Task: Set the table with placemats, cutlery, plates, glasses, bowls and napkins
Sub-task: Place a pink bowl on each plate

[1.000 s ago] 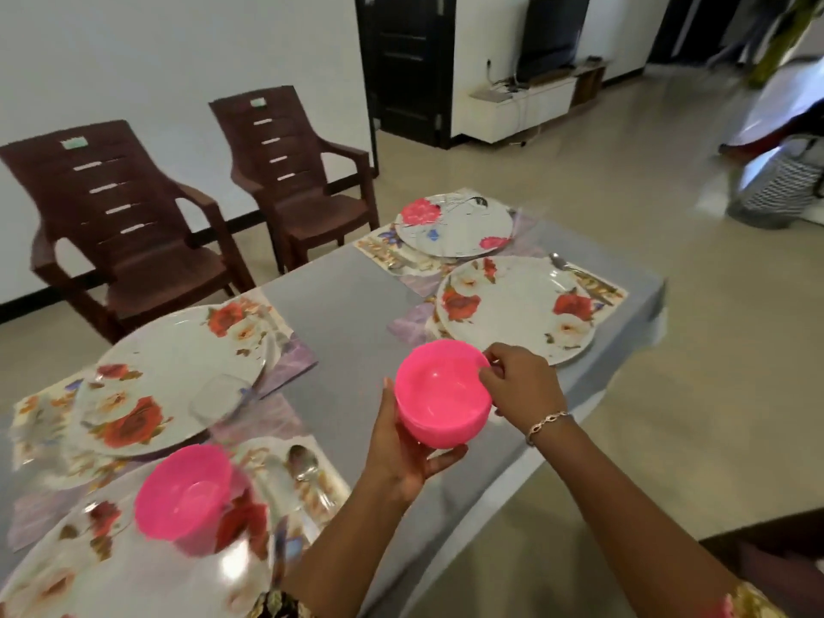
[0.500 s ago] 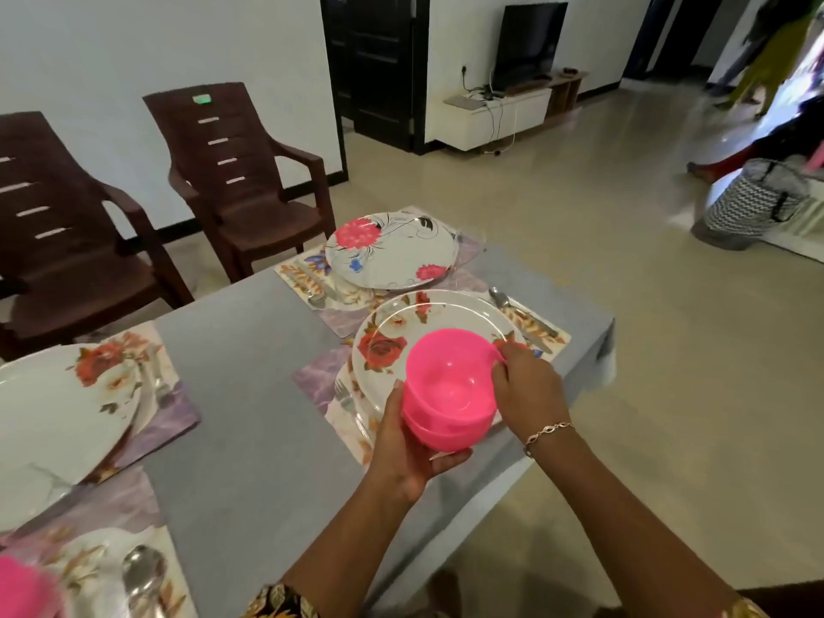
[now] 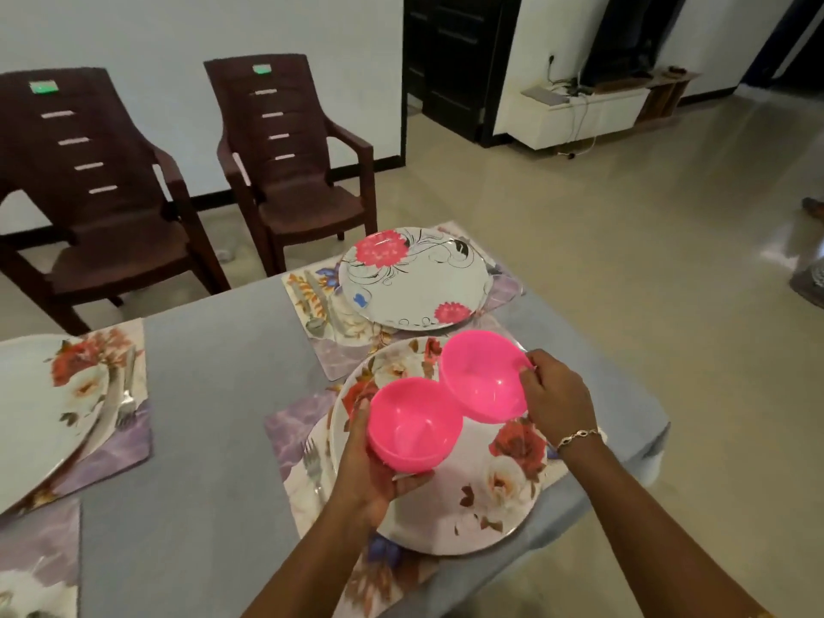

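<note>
Two pink plastic bowls hang side by side above a rose-patterned plate (image 3: 481,497) on the near right placemat (image 3: 294,434). My left hand (image 3: 370,470) cups the nearer pink bowl (image 3: 412,423) from below. My right hand (image 3: 553,394) pinches the right rim of the farther pink bowl (image 3: 484,376), which tilts toward me. A fork (image 3: 314,466) lies left of that plate. Behind it, a plate with pink flowers (image 3: 414,278) sits on its own placemat with cutlery (image 3: 319,310) at its left.
The grey table (image 3: 223,394) ends just right of my hands, with tiled floor beyond. Another floral plate (image 3: 40,403) with a fork (image 3: 125,394) sits at the far left. Two brown plastic chairs (image 3: 294,167) stand behind the table by the wall.
The stacked pink bowls have come apart: my right hand lifted the top bowl off to the right and back, while my left hand keeps the other. Both now hover over the rose plate.
</note>
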Demonstrator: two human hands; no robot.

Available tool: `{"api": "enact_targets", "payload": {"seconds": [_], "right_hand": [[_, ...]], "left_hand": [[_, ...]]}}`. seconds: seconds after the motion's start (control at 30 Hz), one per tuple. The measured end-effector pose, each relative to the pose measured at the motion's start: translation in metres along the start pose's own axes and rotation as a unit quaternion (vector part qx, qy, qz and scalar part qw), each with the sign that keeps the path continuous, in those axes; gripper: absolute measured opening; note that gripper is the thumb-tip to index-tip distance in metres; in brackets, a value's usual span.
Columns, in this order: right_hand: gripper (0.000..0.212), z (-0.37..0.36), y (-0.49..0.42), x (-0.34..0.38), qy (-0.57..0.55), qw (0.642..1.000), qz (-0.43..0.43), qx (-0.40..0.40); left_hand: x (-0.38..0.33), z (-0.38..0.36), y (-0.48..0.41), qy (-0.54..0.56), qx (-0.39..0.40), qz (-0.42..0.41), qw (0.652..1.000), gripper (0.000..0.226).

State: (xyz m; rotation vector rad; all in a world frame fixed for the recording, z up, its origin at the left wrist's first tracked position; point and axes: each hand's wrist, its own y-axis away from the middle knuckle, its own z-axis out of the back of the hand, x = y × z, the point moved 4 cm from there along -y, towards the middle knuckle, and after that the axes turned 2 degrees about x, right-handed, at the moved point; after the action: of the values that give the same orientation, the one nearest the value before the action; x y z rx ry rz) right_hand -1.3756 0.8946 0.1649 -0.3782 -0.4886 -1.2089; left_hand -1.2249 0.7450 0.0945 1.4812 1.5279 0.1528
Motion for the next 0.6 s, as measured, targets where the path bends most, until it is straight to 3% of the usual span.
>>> {"api": "enact_targets", "payload": {"seconds": [0.6], "right_hand": [[0.028,-0.071,-0.103,-0.034,0.108,0.967,0.088,0.214]], "left_hand": [[-0.016,-0.04,-0.016,0.143,-0.132,-0.15,0.969,0.038]]}}
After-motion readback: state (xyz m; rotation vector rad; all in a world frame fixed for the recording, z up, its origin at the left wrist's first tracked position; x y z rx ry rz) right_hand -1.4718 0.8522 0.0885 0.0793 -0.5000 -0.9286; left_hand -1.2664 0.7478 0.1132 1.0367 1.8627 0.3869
